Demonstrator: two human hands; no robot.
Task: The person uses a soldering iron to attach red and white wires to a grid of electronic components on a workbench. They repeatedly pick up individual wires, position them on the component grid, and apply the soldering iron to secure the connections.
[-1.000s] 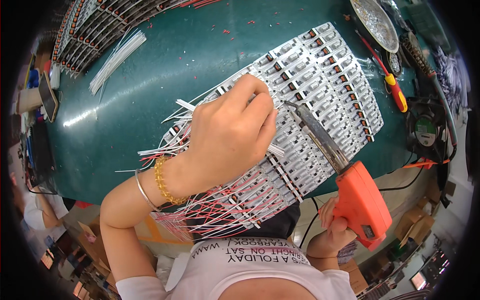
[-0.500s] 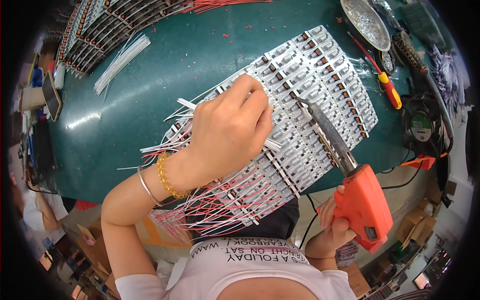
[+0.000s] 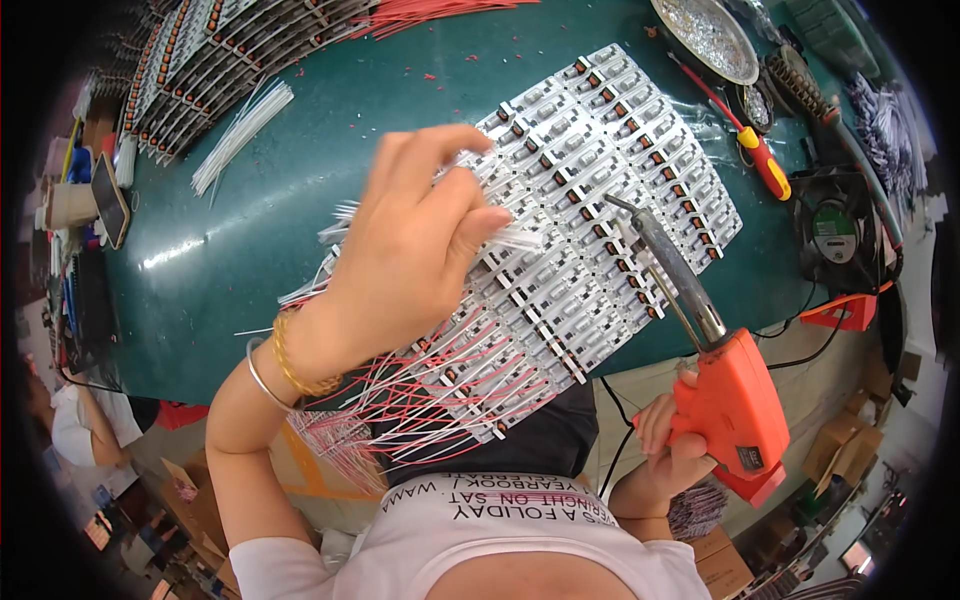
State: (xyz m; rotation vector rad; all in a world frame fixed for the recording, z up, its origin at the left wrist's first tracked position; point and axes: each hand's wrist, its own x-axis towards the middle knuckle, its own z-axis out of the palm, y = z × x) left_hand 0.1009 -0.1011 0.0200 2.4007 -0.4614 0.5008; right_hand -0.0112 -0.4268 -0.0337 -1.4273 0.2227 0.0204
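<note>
My left hand (image 3: 405,240) hovers above the left part of a panel of small circuit boards (image 3: 590,215). A bundle of white wires (image 3: 516,239) is gripped in its palm, with ends poking out on both sides. The index finger reaches out, slightly blurred, and I see no wire at its tip. My right hand (image 3: 670,450) grips a red soldering gun (image 3: 735,405) by the handle. The gun's dark tip (image 3: 622,202) is over the panel's middle; whether it touches a board I cannot tell. Red and white wires (image 3: 440,385) fan out from the boards at the lower left.
Loose white wires (image 3: 240,135) lie on the green table (image 3: 200,290) beside stacked board panels (image 3: 215,65). Red wires (image 3: 440,12) are at the far edge. To the right are a screwdriver (image 3: 762,160), a metal dish (image 3: 710,40), a coiled iron holder (image 3: 800,85) and a small fan (image 3: 835,230).
My left hand has drawn back to the left with the white wires, its index finger lifting and stretching out. The panel appears a little further left, and the soldering gun has barely moved.
</note>
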